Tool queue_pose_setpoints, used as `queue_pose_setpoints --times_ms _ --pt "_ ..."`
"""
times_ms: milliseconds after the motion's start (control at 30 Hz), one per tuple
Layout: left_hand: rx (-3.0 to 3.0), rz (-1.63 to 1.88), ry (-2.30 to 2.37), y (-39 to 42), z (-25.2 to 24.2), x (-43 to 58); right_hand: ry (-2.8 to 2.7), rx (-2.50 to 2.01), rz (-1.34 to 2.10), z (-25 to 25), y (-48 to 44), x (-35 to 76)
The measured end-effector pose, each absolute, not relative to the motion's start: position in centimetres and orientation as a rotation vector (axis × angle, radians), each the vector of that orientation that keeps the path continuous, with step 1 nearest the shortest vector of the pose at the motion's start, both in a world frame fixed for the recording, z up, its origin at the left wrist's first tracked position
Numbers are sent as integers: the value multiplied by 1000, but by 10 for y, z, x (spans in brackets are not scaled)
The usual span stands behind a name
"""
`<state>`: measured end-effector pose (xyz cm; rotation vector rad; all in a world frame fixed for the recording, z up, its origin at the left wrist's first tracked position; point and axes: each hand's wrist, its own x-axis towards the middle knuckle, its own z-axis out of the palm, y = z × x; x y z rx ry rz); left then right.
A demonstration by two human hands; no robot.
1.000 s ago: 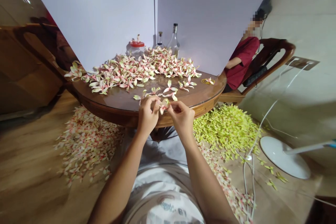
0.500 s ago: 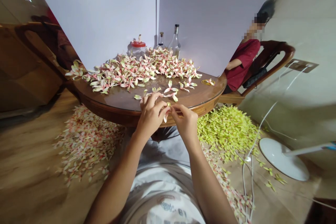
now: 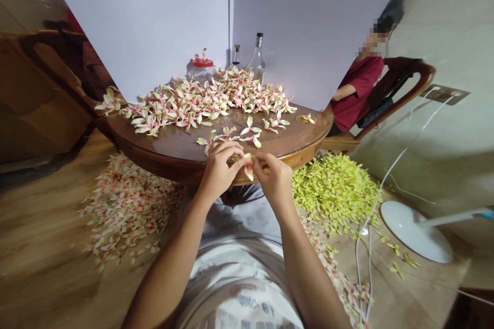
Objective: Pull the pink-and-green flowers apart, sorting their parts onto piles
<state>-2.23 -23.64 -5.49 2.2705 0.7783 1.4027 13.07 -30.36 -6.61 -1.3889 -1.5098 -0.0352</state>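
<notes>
A pink-and-white flower [image 3: 249,167] with pale green tips is pinched between my two hands, just over the front edge of the round wooden table [image 3: 165,149]. My left hand [image 3: 222,167] grips it with thumb and forefinger, the other fingers stretched over the table edge. On the opposite side, my right hand [image 3: 273,172] has its fingertips closed on the same flower. Several loose flowers [image 3: 250,128] lie on the glass top beyond my hands. Behind them spreads a large heap of similar flowers [image 3: 193,103].
A red-lidded jar [image 3: 203,64] and two glass bottles [image 3: 257,59] stand at the back against white panels. Floor piles flank me: pinkish flowers [image 3: 129,205] left, yellow-green ones [image 3: 335,190] right. A white lamp base [image 3: 417,231], cables and a seated person in red [image 3: 358,90] are at right.
The flower between my fingers has turned, so its pink centre and a hanging white petal now show more. My hands have barely shifted.
</notes>
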Motion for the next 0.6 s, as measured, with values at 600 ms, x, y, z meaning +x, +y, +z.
queue_pose_setpoints --times_ms 600 --pt "1759 1278 610 -249 -77 -24 -876 -1089 790 -70 -295 132"
